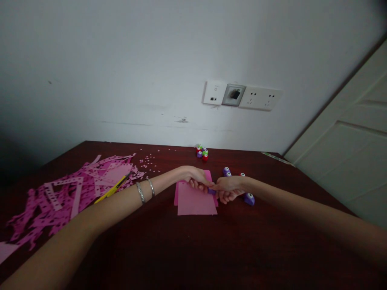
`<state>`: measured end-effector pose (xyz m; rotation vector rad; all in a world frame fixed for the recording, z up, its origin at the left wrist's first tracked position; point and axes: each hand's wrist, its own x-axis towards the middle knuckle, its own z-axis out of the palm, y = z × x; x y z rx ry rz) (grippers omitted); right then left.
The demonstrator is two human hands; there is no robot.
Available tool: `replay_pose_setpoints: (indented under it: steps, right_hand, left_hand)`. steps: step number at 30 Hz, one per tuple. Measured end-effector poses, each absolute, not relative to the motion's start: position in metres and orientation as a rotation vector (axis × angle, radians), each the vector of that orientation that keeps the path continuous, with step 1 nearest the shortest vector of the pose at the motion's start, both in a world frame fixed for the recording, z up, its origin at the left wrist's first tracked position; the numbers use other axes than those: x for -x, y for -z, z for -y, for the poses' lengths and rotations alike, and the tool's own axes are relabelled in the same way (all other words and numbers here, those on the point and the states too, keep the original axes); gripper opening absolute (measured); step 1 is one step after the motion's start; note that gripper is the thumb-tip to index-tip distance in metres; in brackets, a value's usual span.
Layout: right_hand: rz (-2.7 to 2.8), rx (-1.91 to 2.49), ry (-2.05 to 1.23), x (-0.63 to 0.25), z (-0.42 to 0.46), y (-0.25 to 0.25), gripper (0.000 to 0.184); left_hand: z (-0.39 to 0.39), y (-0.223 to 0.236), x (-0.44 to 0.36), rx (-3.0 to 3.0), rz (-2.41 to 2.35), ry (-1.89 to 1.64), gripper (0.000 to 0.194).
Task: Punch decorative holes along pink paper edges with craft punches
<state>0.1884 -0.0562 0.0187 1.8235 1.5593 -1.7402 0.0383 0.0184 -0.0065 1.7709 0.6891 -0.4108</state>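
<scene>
My left hand [198,177] and my right hand [229,188] meet over the right side of a small stack of pink paper sheets [197,203]. Between them is a small purple craft punch [212,191], partly hidden by the fingers of both hands, which are curled around it. Whether a paper edge sits in its slot is hidden. Close to my right hand lie more punches with white round buttons: a purple one [249,199] in front of the wrist, purple ones [226,172] behind it, and a red one [242,175] mostly covered.
A heap of pink punched paper strips [60,197] spreads over the left of the dark red table [193,249], with a yellow utility knife [112,188] on it. Tiny pink cut-outs [146,161] are scattered nearby. Several coloured punches [202,152] cluster near the wall. A ruler-like strip [277,158] lies back right.
</scene>
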Motion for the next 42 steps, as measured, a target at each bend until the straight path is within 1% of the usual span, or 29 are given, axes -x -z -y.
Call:
replay_pose_setpoints:
  steps: [7,12,15,18,20,23,25,26,30,34,39,42]
  right_hand:
    - [-1.563,-1.824,1.678,-0.183,0.056,-0.023,0.049]
    - [-1.733,-1.955,1.446,-0.179,0.067,-0.023,0.051]
    - [-1.819,-2.036,1.315,-0.177,0.073,-0.017,0.051]
    - [-2.027,-2.073,1.153,-0.178,0.078,-0.012,0.050]
    - [-2.229,-2.074,1.039,-0.181,0.082,-0.014,0.048]
    - [-2.586,-2.024,0.747,-0.189,0.087,-0.022,0.035]
    - [-2.758,-1.888,0.535,-0.194,0.089,-0.027,0.024]
    - [-2.809,-1.801,0.487,-0.196,0.089,-0.027,0.021]
    - [-2.862,-1.575,0.555,-0.199,0.089,-0.020,0.024]
    - [-2.891,-1.589,0.506,-0.196,0.086,-0.009,0.022]
    - [-2.916,-1.639,0.422,-0.195,0.084,-0.002,0.016]
    - [-2.927,-1.637,0.396,-0.198,0.086,-0.002,0.016]
  left_hand:
    - [-0.019,0.020,-0.036,-1.711,-0.561,0.401,0.051]
    - [-0.006,0.011,-0.032,-1.909,-0.756,0.277,0.052]
    - [0.011,0.001,-0.027,-2.210,-0.917,0.090,0.048]
    - [0.036,-0.005,-0.018,-2.568,-1.032,-0.249,0.041]
    - [0.054,-0.003,-0.011,-2.765,-1.081,-0.356,0.044]
    - [0.075,0.007,0.001,-2.900,-1.045,-0.276,0.056]
    - [0.082,0.015,0.008,-2.892,-1.026,-0.186,0.061]
    - [0.083,0.018,0.011,-2.873,-1.022,-0.141,0.063]
    - [0.082,0.024,0.020,-2.813,-0.962,-0.003,0.071]
    - [0.079,0.025,0.025,-2.766,-0.876,0.105,0.078]
    - [0.078,0.022,0.029,-2.742,-0.834,0.171,0.076]
    - [0.077,0.018,0.031,-2.739,-0.829,0.192,0.076]
